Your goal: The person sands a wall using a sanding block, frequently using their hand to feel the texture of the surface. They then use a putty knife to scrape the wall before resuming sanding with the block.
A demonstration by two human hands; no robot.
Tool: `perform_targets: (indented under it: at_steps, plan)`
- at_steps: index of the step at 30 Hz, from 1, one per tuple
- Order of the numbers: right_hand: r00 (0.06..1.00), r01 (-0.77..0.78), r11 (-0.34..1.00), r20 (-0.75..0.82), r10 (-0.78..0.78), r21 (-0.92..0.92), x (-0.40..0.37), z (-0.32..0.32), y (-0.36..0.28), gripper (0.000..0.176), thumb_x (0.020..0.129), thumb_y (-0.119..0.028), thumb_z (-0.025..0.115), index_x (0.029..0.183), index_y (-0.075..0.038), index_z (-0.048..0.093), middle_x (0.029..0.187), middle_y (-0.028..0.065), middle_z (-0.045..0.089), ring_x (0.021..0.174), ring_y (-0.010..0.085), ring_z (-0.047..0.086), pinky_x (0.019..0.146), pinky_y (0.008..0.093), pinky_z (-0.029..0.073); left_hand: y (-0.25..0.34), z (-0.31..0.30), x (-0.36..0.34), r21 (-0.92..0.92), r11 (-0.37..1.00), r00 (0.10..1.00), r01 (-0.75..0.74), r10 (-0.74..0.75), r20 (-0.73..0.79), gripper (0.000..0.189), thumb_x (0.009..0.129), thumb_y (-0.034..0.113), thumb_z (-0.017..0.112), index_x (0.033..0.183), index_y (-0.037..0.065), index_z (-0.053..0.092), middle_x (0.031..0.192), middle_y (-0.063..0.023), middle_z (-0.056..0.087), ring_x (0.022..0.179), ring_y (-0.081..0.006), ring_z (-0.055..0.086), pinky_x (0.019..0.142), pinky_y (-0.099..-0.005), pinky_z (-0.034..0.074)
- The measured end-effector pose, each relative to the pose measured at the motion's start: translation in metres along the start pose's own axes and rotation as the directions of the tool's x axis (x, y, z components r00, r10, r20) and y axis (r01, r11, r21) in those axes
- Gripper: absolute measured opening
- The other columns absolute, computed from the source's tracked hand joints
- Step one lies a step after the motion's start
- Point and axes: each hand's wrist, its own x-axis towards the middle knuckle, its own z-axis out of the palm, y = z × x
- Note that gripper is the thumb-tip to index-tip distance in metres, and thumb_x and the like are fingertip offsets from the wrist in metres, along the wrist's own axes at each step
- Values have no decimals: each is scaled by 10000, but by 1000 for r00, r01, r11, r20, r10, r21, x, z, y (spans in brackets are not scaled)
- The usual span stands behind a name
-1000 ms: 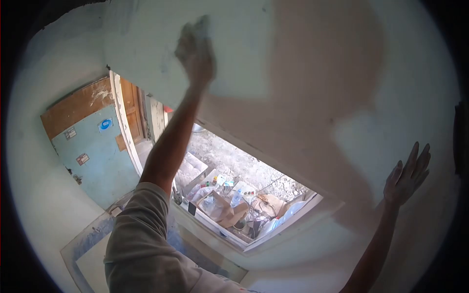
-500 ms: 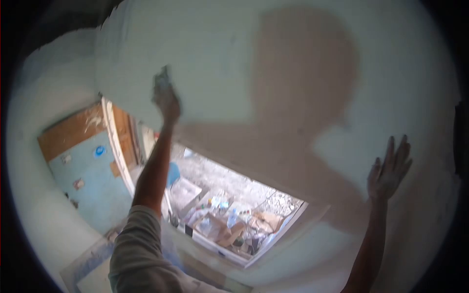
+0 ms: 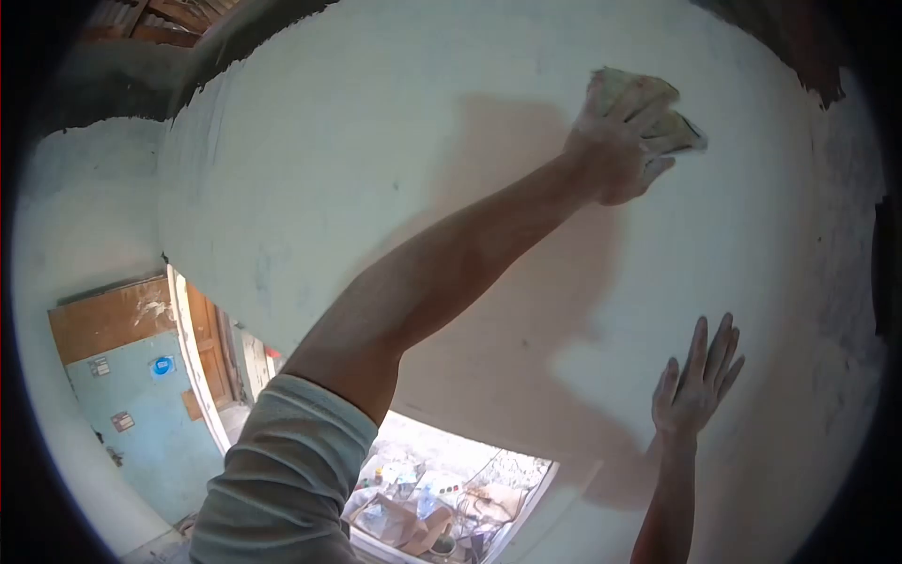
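At the far left, a blue-painted panel (image 3: 141, 414) topped with a brown board is seen, and just beside it a wooden door (image 3: 202, 348) set in a pale frame. Lower down, a grey sleeve (image 3: 282, 470) is seen at the bottom edge, and from it a bare arm is stretched up and to the right across the white wall (image 3: 376, 141). Below the arm, at the bottom of the view, an opening (image 3: 451, 489) in the wall is filled with clutter — cardboard, bottles and cables can be made out, the rest being too small to tell. A broad shadow (image 3: 526, 310) is cast on the plaster behind the arm. High on the right, the left hand (image 3: 615, 141) is closed around a pale folded pad (image 3: 676, 132), which is pressed flat against the wall under the fingers; whether it is sandpaper or cloth cannot be told. Further down and slightly to the right, the right hand (image 3: 691, 395) is laid flat on the wall with the fingers spread wide and pointing upward — nothing is held in it, and it is kept well apart from the pad.
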Motion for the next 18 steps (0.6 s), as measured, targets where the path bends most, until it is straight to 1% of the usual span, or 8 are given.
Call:
perform_targets:
  at_steps: [2,6,8,9,12,14,16,18]
  plan:
    - [999,21,999,31,-20,-27,-1,0,11,631,1124,-488,326,1622,-122,450,1716,204,334,1590,417,297,1273,632,164,-17,-22,23,-79,967,966,-244,250,70,427,976,425,641,1346,216,686,1478,-63,631,1435,-315,496,1168,-568,324]
    - [999,19,999,47,-17,-28,-2,0,16,644,1118,-481,341,1634,-104,423,1716,227,320,1598,428,271,1281,620,135,-239,-29,-13,453,889,996,61,-27,-82,306,1000,396,646,1196,170,710,1189,-58,695,1109,-267,613,936,-471,456]
    - [998,33,999,50,-34,10,0,-1,19,645,1116,-473,345,1639,-102,411,1716,240,310,1597,450,259,1280,624,128,-377,-61,-75,839,542,975,41,160,-151,251,1045,368,604,1087,141,702,920,-41,742,817,-246,698,735,-386,558]
    - [997,44,999,61,-43,-12,0,0,20,654,1112,-476,341,1640,-94,405,1717,252,299,1596,465,250,1277,635,125,-373,-97,-100,771,614,986,168,-89,-144,284,1070,355,541,1208,140,665,1103,-77,701,983,-268,671,878,-404,518]
    - [997,24,1000,69,-24,4,1,-1,19,661,1109,-483,335,1638,-94,405,1718,253,295,1599,463,243,1273,649,123,-411,-190,-197,404,702,792,586,-602,-102,552,1123,407,342,1585,142,488,1608,-190,500,1518,-341,427,1297,-469,245]
    - [998,28,1000,62,-29,8,-1,2,20,668,1107,-492,323,1634,-90,410,1717,260,291,1600,461,240,1273,654,122,-389,-210,-201,485,153,302,861,-921,-247,636,1103,493,329,1639,165,422,1644,-205,453,1559,-359,374,1312,-469,198]
    - [997,33,999,75,-34,3,0,-2,19,667,1108,-492,314,1632,-91,412,1712,267,294,1599,460,243,1277,650,115,-424,-190,-180,485,222,344,846,-922,-177,623,1087,500,376,1599,157,475,1602,-201,502,1525,-362,418,1280,-480,261]
    - [996,20,1000,87,-18,-22,-2,-3,24,671,1108,-501,305,1633,-97,411,1709,272,298,1598,459,245,1279,650,113,-460,-133,-145,699,439,701,564,-702,-126,550,1054,466,467,1485,143,578,1478,-178,606,1412,-350,525,1169,-486,400]
